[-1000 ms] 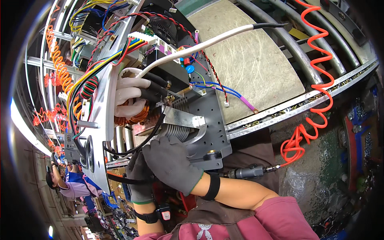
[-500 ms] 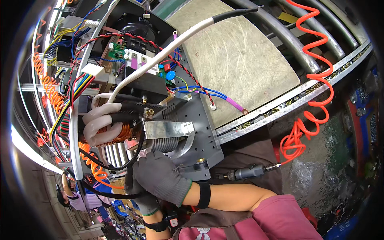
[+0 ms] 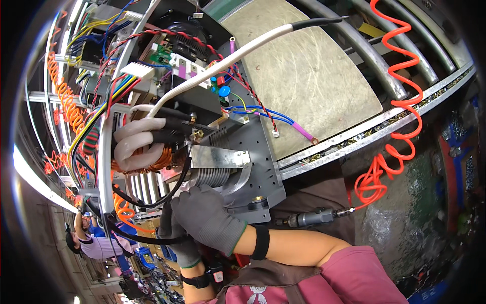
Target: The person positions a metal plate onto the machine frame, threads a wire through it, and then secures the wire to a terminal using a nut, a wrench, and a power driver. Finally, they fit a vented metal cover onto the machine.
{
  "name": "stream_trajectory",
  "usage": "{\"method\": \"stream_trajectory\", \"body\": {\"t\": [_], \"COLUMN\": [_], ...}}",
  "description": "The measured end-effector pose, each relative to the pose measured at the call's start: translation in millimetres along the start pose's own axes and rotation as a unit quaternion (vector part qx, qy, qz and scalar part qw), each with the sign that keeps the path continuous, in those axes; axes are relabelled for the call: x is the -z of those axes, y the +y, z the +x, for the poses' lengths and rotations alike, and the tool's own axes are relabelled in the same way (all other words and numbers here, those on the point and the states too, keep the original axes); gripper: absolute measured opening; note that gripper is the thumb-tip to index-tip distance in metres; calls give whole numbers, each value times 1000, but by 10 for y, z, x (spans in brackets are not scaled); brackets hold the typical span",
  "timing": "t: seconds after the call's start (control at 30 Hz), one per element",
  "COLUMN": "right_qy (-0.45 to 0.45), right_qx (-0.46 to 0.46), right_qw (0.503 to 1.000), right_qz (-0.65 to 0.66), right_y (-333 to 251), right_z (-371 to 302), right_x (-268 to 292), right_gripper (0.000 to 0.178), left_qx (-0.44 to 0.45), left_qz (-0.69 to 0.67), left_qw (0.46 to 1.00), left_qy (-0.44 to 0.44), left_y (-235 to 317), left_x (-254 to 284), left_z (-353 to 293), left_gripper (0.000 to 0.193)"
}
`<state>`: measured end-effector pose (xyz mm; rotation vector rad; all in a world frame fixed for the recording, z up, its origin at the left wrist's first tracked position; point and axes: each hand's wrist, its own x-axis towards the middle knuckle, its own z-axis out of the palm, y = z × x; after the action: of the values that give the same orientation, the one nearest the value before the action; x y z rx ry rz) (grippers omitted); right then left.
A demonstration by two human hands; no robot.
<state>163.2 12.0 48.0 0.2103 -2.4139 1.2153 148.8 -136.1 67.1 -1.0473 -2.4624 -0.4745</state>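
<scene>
My left hand, in a grey glove, is partly behind my right. Its fingers are closed about a thick black cable that comes in from the left. Also gloved in grey, my right hand presses against it with curled fingers, where the same cable disappears between the two hands; the exact grip is hidden. Just above them sits an electrical unit on a grey perforated metal chassis, with a copper-wound coil in pale sleeving and a silver metal bracket. A thinner black lead loops past my fingers.
A grey air screwdriver on an orange coiled hose lies right of my arm. Beyond the chassis are a scratched board and metal rollers. A white cable arches across. Another person works at far left.
The unit and board appear shifted slightly right and down in view. My hands stay together at the cable, with only a small shift. The person at far left has moved a little.
</scene>
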Motion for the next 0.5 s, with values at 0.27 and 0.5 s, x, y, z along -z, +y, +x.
{"method": "stream_trajectory", "body": {"t": [0.27,0.5], "right_qy": [28,99], "right_qx": [18,4], "right_qw": [999,995], "right_qz": [4,-30], "right_y": [19,-8], "right_z": [-19,-40], "right_x": [5,-47], "right_gripper": [15,10], "left_qx": [273,289], "left_qz": [-300,-275], "left_qw": [906,911], "left_qy": [120,104], "left_y": [-19,-39], "left_x": [-168,-182], "left_z": [-124,-82], "left_gripper": [27,33]}}
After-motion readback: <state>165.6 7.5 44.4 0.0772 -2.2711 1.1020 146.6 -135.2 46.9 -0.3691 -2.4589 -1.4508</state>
